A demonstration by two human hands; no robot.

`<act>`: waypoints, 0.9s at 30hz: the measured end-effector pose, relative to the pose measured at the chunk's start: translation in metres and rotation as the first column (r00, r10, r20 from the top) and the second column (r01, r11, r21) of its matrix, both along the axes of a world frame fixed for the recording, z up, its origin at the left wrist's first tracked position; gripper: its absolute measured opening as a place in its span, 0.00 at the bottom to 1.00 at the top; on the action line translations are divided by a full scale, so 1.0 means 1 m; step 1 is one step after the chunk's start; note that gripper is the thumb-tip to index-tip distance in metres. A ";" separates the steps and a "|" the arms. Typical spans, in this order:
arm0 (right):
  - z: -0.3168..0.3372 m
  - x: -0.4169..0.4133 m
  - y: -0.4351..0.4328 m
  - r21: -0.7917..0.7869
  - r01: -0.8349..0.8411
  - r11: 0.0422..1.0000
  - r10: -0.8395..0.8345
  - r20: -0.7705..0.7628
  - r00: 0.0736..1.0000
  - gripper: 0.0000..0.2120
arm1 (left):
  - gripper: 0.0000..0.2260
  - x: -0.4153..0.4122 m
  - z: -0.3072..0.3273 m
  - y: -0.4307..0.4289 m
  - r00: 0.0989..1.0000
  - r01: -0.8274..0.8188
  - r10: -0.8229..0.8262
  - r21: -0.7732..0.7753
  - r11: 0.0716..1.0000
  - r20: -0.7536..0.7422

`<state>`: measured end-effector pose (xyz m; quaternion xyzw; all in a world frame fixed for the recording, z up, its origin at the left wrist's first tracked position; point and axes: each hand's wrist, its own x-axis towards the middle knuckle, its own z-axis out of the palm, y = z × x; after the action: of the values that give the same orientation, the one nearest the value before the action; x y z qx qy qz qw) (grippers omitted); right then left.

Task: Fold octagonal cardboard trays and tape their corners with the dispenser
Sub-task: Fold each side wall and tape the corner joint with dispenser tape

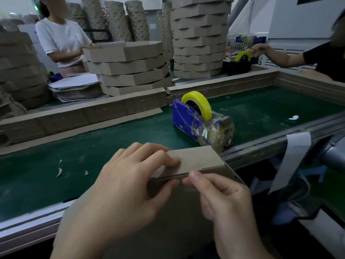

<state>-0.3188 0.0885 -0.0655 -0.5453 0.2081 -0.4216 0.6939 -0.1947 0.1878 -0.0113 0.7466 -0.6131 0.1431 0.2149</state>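
the cardboard tray [196, 159] sits at the near edge of the green counter [93, 146], held up against the person, with one side wall folded upright and a corner pointing toward the tape dispenser [190, 122]. the left hand [130, 186] grips that wall from above: its fingers curl over the top edge onto the outer face, while the thumb presses on the near side. the right hand [220, 199] pinches the tray at the fold line just beside the left thumb, thumb tip on top and forefinger beneath; whether any clear tape lies between them cannot be told. the dispenser is blue, wrapped in old tape at its cutting end, and stands on the counter just beyond the tray, touching or almost touching its corner. it carries a yellow tape roll [197, 103]. small cardboard scraps [59, 171] lie on the green surface to the left. behind a low cardboard barrier [93, 113] stand stacks of folded trays [130, 68], a pile of flat sheets [74, 88] and a person in a white shirt [59, 40]. at far right another person's arm [280, 57] reaches toward a second dispenser [240, 62].
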 end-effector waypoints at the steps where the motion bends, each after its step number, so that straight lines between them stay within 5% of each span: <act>1: -0.002 0.003 0.002 0.053 0.023 0.998 -0.022 -0.020 1.000 0.10 | 0.13 0.000 0.000 0.000 1.000 -0.002 0.002 0.000 1.000 0.002; 10: -0.004 0.005 0.002 0.068 0.033 0.997 -0.024 -0.119 0.993 0.18 | 0.11 -0.001 0.003 0.006 1.000 0.022 -0.023 0.036 0.999 0.011; 16: -0.004 -0.004 -0.003 0.104 -0.170 0.980 0.186 -0.171 0.968 0.12 | 0.16 0.002 0.006 0.013 0.999 0.031 -0.033 0.142 0.989 0.013; 23: -0.003 -0.002 -0.005 0.138 -0.287 0.948 0.306 -0.148 0.940 0.13 | 0.14 -0.013 0.003 -0.005 0.990 -0.134 0.135 -0.029 0.991 0.041; 27: -0.005 -0.006 -0.014 0.125 -0.331 0.935 0.353 -0.274 0.895 0.20 | 0.14 -0.014 0.000 -0.015 0.984 -0.144 0.152 -0.089 0.986 0.092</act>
<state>-0.3245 0.0743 -0.0708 -0.6030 0.2248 -0.1996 0.7390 -0.2082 0.1732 -0.0114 0.7727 -0.5594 0.2202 0.2039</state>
